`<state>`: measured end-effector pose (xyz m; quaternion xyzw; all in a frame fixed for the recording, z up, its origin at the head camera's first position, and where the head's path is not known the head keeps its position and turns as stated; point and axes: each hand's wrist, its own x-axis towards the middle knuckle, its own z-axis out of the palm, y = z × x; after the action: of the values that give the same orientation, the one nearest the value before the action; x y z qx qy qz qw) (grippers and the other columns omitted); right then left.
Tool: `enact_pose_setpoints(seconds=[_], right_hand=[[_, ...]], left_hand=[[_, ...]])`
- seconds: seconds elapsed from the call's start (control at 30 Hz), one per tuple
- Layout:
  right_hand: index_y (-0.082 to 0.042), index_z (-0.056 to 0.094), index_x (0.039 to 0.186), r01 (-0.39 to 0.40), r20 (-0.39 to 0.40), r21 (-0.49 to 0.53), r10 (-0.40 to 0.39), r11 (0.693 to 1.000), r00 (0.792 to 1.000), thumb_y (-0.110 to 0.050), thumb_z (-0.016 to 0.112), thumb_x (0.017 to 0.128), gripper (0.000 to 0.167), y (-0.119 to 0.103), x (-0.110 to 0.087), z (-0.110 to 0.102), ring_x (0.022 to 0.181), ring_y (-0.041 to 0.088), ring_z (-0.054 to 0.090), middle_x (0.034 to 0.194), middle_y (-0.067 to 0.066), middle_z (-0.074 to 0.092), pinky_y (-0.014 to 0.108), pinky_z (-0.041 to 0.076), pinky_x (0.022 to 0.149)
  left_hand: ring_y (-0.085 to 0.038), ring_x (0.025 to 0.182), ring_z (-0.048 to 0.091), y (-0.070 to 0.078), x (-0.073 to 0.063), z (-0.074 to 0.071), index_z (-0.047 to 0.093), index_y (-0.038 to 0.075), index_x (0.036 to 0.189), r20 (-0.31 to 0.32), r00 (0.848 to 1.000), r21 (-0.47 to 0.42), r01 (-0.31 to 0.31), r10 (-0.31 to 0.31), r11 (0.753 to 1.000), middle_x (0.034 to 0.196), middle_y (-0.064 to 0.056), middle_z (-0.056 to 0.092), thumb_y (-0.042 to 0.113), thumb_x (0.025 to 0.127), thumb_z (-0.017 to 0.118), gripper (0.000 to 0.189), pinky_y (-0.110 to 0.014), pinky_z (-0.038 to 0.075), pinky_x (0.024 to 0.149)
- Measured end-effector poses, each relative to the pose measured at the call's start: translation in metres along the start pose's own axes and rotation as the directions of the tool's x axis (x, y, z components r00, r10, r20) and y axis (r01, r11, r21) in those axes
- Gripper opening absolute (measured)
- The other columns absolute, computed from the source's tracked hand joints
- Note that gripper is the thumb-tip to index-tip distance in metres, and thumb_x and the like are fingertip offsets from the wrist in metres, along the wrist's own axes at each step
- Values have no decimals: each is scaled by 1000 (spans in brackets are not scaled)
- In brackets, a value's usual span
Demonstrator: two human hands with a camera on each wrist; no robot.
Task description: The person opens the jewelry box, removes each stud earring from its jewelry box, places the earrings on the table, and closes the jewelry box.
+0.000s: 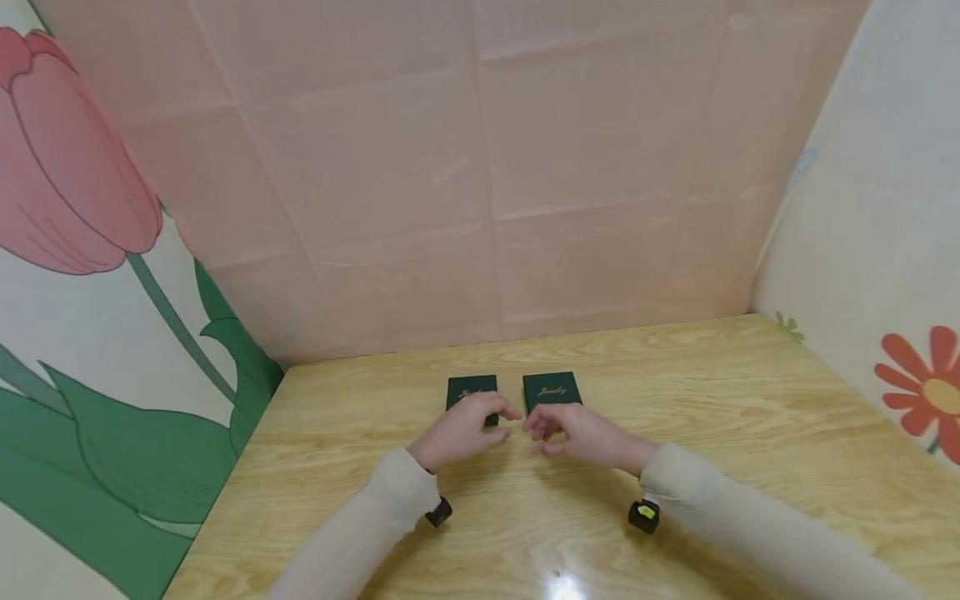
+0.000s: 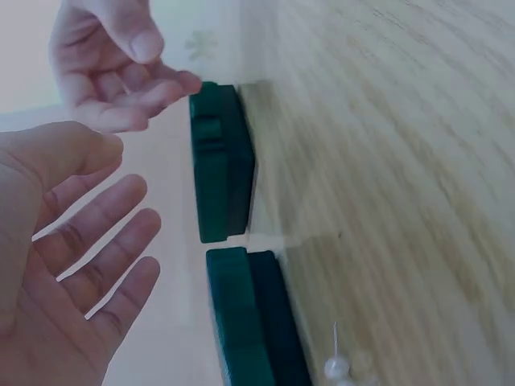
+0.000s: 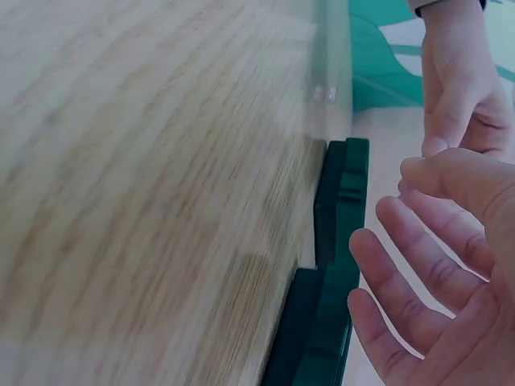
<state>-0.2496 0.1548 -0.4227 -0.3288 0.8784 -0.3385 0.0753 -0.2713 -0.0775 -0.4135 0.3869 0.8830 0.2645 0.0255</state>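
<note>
Two dark green jewelry boxes with gold lettering lie side by side on the table, the left box [image 1: 472, 384] and the right box [image 1: 551, 388]. Both look closed. My left hand [image 1: 463, 429] hovers over the near part of the left box, hiding some of it, its fingers loosely bent and holding nothing. Beside the near edge of the right box is my right hand [image 1: 588, 435], also bare, with relaxed fingers. The fingertips of the two hands face each other across a small gap. A white pearl-like bead with a thin pin [image 2: 336, 366] shows low in the left wrist view.
The wooden table [image 1: 360, 433] runs back to a pink sheet [image 1: 480, 183]. A tulip-printed sheet [image 1: 82, 167] hangs on the left and a flower-printed one [image 1: 862, 250] on the right. Black wrist cameras sit under both sleeves.
</note>
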Motion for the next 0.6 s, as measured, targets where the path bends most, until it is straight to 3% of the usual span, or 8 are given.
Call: enact_pose_setpoints(seconds=[0.17,0.3,0.4,0.5,0.6], right_hand=[[-8,63,108,47,5,-40,-47,998,999,-6,65,90,19,-6,11,2,83,3,61,89,-4,67,36,54,81],[-10,62,113,72,-16,-137,-75,988,997,-11,65,91,22,-13,32,-4,87,9,62,94,-5,66,35,53,80],[-9,56,126,8,-20,-184,-12,983,1000,-19,69,90,40,-16,55,-7,107,21,60,117,4,63,42,51,89],[-11,41,144,-100,12,-213,105,972,994,-32,75,85,72,-16,81,-7,131,31,45,144,10,46,49,42,102],[-12,21,154,-127,60,-283,150,951,987,-43,76,81,97,-11,102,-3,142,34,29,156,15,27,50,32,110]], left_hand=[[-16,113,59,-6,-7,-10,66,17,118,-10,999,-9,53,-53,999,116,1,64,22,94,64,24,-34,48,96],[-22,128,50,-26,-6,-25,60,16,127,2,989,-17,149,-149,989,136,-3,54,25,92,68,38,-43,42,103],[-30,139,35,-47,-1,-32,46,12,142,27,977,-9,211,-211,977,153,-8,35,29,85,76,67,-51,36,108],[-34,146,16,-69,4,-34,25,12,153,72,961,17,266,-267,964,161,-14,12,36,75,84,101,-56,29,110],[-36,148,-1,-84,8,-34,10,13,156,126,939,28,320,-321,947,161,-18,-4,39,66,89,122,-61,22,111]])
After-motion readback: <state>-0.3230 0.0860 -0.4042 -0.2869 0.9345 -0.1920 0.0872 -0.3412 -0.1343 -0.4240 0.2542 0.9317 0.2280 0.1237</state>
